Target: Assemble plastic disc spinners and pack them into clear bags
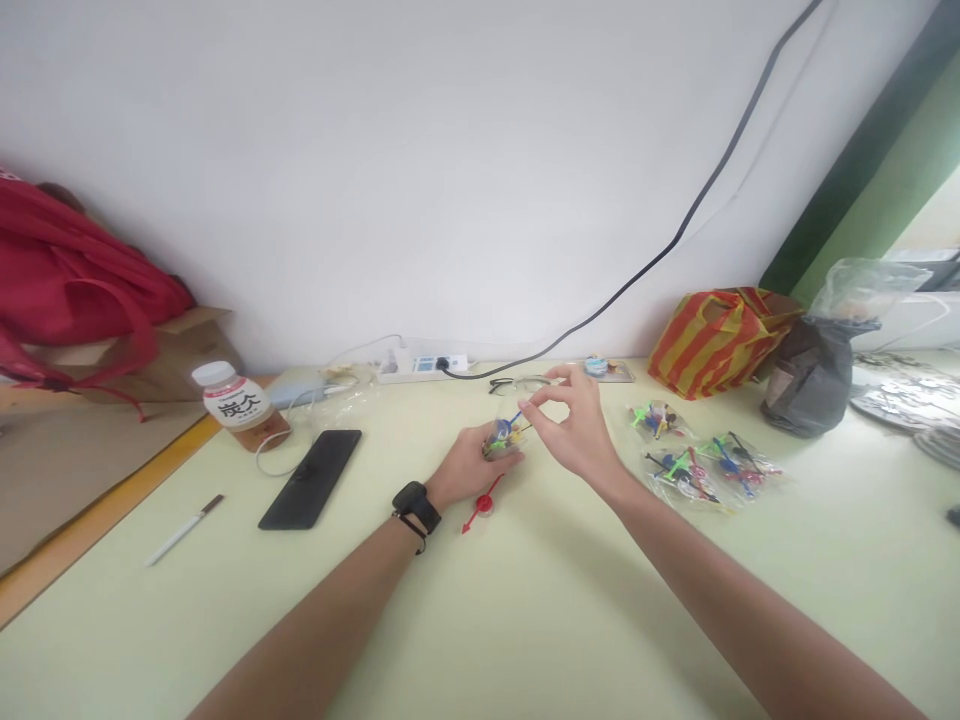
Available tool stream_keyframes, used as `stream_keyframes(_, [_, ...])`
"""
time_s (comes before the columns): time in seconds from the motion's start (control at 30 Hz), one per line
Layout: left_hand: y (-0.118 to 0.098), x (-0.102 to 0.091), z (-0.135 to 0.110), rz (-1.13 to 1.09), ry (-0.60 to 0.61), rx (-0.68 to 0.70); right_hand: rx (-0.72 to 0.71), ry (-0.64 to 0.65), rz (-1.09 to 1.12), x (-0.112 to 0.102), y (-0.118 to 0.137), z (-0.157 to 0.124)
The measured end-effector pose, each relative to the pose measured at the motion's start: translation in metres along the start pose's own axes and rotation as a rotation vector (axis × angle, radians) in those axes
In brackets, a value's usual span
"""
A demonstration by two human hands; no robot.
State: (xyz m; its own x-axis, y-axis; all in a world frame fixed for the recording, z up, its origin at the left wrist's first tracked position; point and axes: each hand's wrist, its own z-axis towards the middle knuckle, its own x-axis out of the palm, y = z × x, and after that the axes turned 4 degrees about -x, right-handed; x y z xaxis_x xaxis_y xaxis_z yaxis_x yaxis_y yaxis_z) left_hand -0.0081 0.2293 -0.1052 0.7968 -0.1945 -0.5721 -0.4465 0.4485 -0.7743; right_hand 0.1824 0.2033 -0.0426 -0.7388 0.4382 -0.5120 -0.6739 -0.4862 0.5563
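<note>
My left hand (472, 465), wearing a black watch, is closed around a small clear plastic bag (501, 442) of colourful plastic pieces. A blue piece (510, 424) slants up out of the bunch towards my right hand (574, 425). Thumb and index finger of that hand are curled into a pinch at the bag's upper end; what sits between the fingertips is too small to make out. On the table just below my left hand lies a red arrow-shaped plastic piece (485, 505) with a round middle.
Several filled clear bags (686, 475) lie to the right. Behind them stand a striped bag (716, 340) and a dark bag (810, 380). At left are a black phone (311, 480), a pen (184, 530) and a drink bottle (240, 405). A power strip (424, 368) lies by the wall, glasses (501, 385) nearby.
</note>
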Motion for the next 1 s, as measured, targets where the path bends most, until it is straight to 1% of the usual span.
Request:
stream_keyframes(0.07, [-0.001, 0.000, 0.000, -0.007, 0.004, 0.008, -0.041, 0.006, -0.083, -0.002, 0.000, 0.000])
stream_keyframes(0.17, [-0.004, -0.001, 0.001, -0.048, 0.003, 0.012, -0.130, -0.019, -0.198, -0.008, 0.002, 0.001])
stream_keyframes(0.3, [-0.004, -0.002, 0.002, -0.111, 0.017, -0.013, -0.278, -0.013, -0.195, -0.016, 0.007, 0.003])
stream_keyframes(0.37, [-0.003, -0.003, 0.003, -0.106, 0.023, -0.021, -0.336, 0.028, -0.185, -0.021, 0.010, 0.004])
stream_keyframes(0.43, [-0.003, -0.003, 0.003, -0.098, 0.032, -0.023, -0.358, 0.150, -0.156, -0.025, 0.012, 0.004])
stream_keyframes(0.5, [-0.002, -0.002, 0.002, -0.103, 0.043, -0.022, -0.342, 0.308, -0.124, -0.029, 0.014, 0.004])
stream_keyframes(0.53, [-0.002, -0.002, 0.002, -0.107, 0.046, -0.023, -0.323, 0.367, -0.117, -0.030, 0.015, 0.004])
stream_keyframes(0.67, [0.000, 0.000, 0.000, -0.090, 0.047, -0.009, -0.240, 0.482, -0.114, -0.032, 0.016, 0.005])
stream_keyframes(0.77, [0.001, 0.000, 0.000, -0.050, 0.064, 0.022, -0.195, 0.570, -0.065, -0.032, 0.016, 0.006])
stream_keyframes(0.87, [0.000, -0.001, 0.000, -0.026, 0.063, 0.041, -0.137, 0.584, -0.037, -0.032, 0.017, 0.008])
stream_keyframes(1.0, [-0.004, -0.002, 0.000, -0.013, 0.068, 0.031, -0.004, 0.524, 0.004, -0.039, 0.020, 0.013])
